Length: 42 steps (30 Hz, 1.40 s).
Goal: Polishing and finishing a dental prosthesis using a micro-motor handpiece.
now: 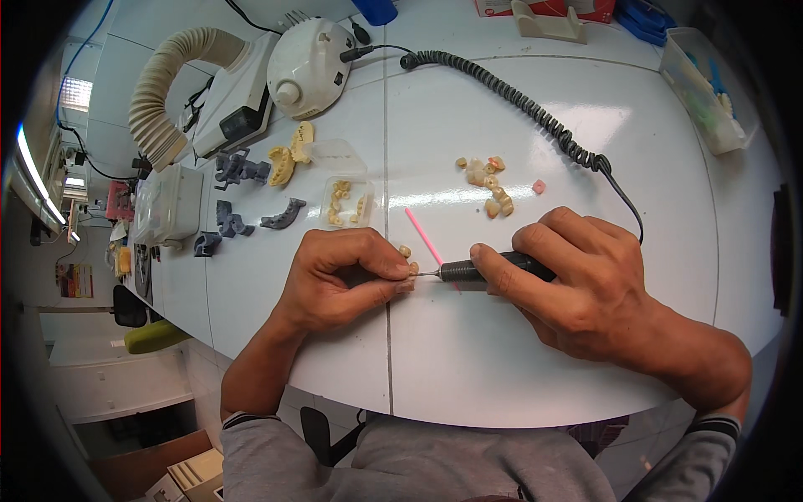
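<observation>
- I have the left grip (pixel 339 276) pinching a tooth-coloured dental piece (pixel 413 268).
- My right grip (pixel 577 280) clasps the black rotary handpiece (pixel 462 271) crosswise, bur (pixel 427 274) pointing left at that piece.

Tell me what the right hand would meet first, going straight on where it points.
With the black handpiece leading, the right hand would probably first meet the small tan piece in the left hand; depth leaves actual contact unclear.
</observation>
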Each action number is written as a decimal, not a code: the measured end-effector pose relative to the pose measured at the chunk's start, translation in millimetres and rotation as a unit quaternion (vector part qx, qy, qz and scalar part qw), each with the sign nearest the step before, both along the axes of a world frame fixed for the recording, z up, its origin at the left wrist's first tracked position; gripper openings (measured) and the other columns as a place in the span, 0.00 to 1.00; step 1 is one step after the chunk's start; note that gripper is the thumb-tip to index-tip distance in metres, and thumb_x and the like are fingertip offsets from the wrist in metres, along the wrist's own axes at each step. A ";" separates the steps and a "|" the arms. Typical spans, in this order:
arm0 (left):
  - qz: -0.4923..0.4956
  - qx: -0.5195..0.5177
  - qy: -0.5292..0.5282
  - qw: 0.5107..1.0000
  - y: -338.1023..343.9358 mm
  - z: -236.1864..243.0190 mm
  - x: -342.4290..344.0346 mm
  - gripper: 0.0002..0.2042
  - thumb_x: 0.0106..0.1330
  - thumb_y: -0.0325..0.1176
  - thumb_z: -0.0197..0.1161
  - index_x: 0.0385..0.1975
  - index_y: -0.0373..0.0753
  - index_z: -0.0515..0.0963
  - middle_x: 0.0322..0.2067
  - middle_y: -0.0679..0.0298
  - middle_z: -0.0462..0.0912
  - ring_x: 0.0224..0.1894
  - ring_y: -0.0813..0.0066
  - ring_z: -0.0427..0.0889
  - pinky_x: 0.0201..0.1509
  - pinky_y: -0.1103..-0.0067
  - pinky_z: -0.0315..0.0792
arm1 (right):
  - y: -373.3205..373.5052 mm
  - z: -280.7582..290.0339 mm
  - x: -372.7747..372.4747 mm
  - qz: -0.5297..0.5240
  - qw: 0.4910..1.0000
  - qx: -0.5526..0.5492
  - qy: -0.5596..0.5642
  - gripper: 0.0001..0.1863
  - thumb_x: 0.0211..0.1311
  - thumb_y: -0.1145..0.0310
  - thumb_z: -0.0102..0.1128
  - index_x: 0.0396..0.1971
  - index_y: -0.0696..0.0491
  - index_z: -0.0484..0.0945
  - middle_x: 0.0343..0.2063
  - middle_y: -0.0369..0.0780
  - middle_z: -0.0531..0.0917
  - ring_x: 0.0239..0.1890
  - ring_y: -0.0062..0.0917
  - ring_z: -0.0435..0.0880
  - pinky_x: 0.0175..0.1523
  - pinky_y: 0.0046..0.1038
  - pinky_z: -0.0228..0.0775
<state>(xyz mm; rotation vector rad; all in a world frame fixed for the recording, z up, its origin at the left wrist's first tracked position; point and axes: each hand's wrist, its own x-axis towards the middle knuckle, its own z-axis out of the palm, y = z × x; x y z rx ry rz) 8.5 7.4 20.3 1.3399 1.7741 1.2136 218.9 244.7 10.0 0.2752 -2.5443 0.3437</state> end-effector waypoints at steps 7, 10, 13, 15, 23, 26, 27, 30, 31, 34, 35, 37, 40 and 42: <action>-0.006 0.008 0.001 1.000 0.3 -1.5 -1.3 0.07 0.57 0.17 0.77 0.34 0.34 0.89 0.34 0.57 0.93 0.39 0.70 0.92 0.55 0.72 0.85 | -0.1 -2.2 -0.3 -0.005 1.000 -0.003 0.003 0.14 0.57 0.67 0.70 0.44 0.48 0.90 0.30 0.33 0.81 0.30 0.22 0.81 0.26 0.24 0.69; -0.002 -0.001 -0.014 1.000 -0.2 -1.4 -0.6 0.07 0.57 0.17 0.77 0.34 0.34 0.89 0.34 0.57 0.93 0.39 0.70 0.92 0.56 0.71 0.85 | 0.1 -1.3 0.5 0.000 1.000 0.005 0.006 0.14 0.57 0.67 0.71 0.44 0.48 0.90 0.29 0.33 0.81 0.30 0.22 0.81 0.25 0.24 0.68; -0.003 -0.002 0.004 1.000 -0.5 -1.3 -1.0 0.07 0.57 0.17 0.77 0.33 0.33 0.89 0.34 0.57 0.93 0.38 0.70 0.92 0.55 0.71 0.85 | -1.2 -0.2 0.1 -0.011 1.000 -0.008 0.005 0.14 0.57 0.66 0.71 0.44 0.48 0.90 0.29 0.32 0.80 0.30 0.21 0.81 0.25 0.24 0.68; -0.006 0.007 0.011 1.000 0.8 -1.8 -0.8 0.07 0.56 0.16 0.77 0.33 0.34 0.89 0.34 0.56 0.93 0.38 0.69 0.93 0.52 0.73 0.85 | -0.5 -1.4 0.4 -0.009 1.000 -0.005 0.006 0.13 0.57 0.66 0.71 0.44 0.48 0.90 0.29 0.32 0.80 0.29 0.21 0.81 0.25 0.24 0.68; -0.006 0.011 0.013 1.000 0.9 -1.2 -0.8 0.07 0.57 0.16 0.76 0.31 0.34 0.88 0.34 0.54 0.93 0.39 0.68 0.94 0.50 0.73 0.85 | 0.4 -2.1 -0.7 -0.011 1.000 -0.004 0.007 0.13 0.58 0.66 0.71 0.44 0.48 0.90 0.29 0.32 0.80 0.29 0.21 0.80 0.24 0.24 0.67; -0.003 0.011 0.008 1.000 0.2 -1.4 -0.4 0.06 0.57 0.16 0.76 0.32 0.34 0.88 0.34 0.54 0.93 0.39 0.68 0.94 0.51 0.73 0.85 | 0.3 -1.6 -0.3 -0.005 1.000 0.005 0.011 0.12 0.59 0.66 0.71 0.43 0.48 0.90 0.29 0.32 0.80 0.29 0.21 0.80 0.25 0.24 0.67; 0.001 0.006 0.007 1.000 0.4 -0.1 0.0 0.06 0.57 0.17 0.76 0.32 0.34 0.88 0.34 0.54 0.93 0.39 0.68 0.94 0.52 0.73 0.85 | 0.2 -1.5 -0.4 -0.007 1.000 0.002 0.010 0.12 0.59 0.66 0.72 0.43 0.47 0.90 0.29 0.32 0.80 0.29 0.21 0.80 0.25 0.24 0.67; -0.001 0.006 0.009 1.000 -0.1 -2.0 -1.7 0.06 0.57 0.17 0.77 0.32 0.34 0.88 0.35 0.54 0.93 0.39 0.68 0.94 0.53 0.72 0.85 | -0.1 -1.3 -0.6 -0.010 1.000 -0.007 0.006 0.12 0.59 0.66 0.72 0.43 0.47 0.90 0.29 0.32 0.80 0.29 0.21 0.80 0.25 0.24 0.67; -0.006 0.011 0.013 1.000 -0.3 -2.9 -2.4 0.06 0.57 0.18 0.77 0.32 0.34 0.88 0.35 0.54 0.93 0.40 0.68 0.94 0.54 0.72 0.85 | -0.2 -1.3 -0.6 -0.011 1.000 -0.014 0.004 0.12 0.59 0.66 0.72 0.43 0.47 0.90 0.29 0.32 0.80 0.29 0.20 0.80 0.25 0.24 0.67; -0.007 0.015 0.016 1.000 1.7 -0.8 -0.7 0.06 0.58 0.18 0.78 0.32 0.33 0.88 0.33 0.56 0.93 0.38 0.70 0.92 0.54 0.71 0.86 | -0.8 -2.8 -1.1 -0.004 1.000 0.002 0.013 0.13 0.58 0.66 0.72 0.43 0.47 0.90 0.29 0.32 0.80 0.30 0.21 0.80 0.25 0.24 0.68; -0.007 0.015 0.017 1.000 1.5 -0.7 -0.3 0.06 0.58 0.18 0.78 0.32 0.33 0.88 0.33 0.56 0.93 0.38 0.70 0.92 0.54 0.71 0.86 | -1.5 -1.9 -0.5 -0.004 1.000 0.002 0.013 0.13 0.58 0.66 0.72 0.43 0.47 0.90 0.29 0.32 0.80 0.30 0.21 0.80 0.25 0.24 0.68; -0.001 0.007 0.006 1.000 0.8 -0.6 0.1 0.06 0.58 0.18 0.78 0.33 0.33 0.88 0.34 0.56 0.93 0.38 0.69 0.93 0.56 0.70 0.85 | -2.7 0.5 0.7 -0.015 1.000 -0.013 -0.012 0.21 0.48 0.64 0.81 0.46 0.46 0.92 0.30 0.32 0.81 0.32 0.23 0.80 0.29 0.26 0.69; -0.007 0.009 0.004 1.000 1.5 0.7 0.0 0.06 0.58 0.18 0.78 0.33 0.33 0.89 0.34 0.56 0.93 0.39 0.69 0.93 0.57 0.70 0.85 | -2.3 -3.0 -1.0 -0.012 1.000 -0.005 0.014 0.13 0.57 0.66 0.71 0.43 0.47 0.90 0.28 0.31 0.79 0.30 0.21 0.81 0.25 0.23 0.68; -0.008 0.008 0.006 1.000 0.7 -0.7 -0.7 0.06 0.58 0.18 0.78 0.33 0.33 0.89 0.35 0.56 0.93 0.39 0.69 0.93 0.57 0.70 0.85 | -2.0 -2.4 -1.3 -0.011 1.000 -0.006 0.013 0.13 0.57 0.66 0.71 0.44 0.47 0.90 0.28 0.31 0.79 0.30 0.21 0.81 0.25 0.23 0.68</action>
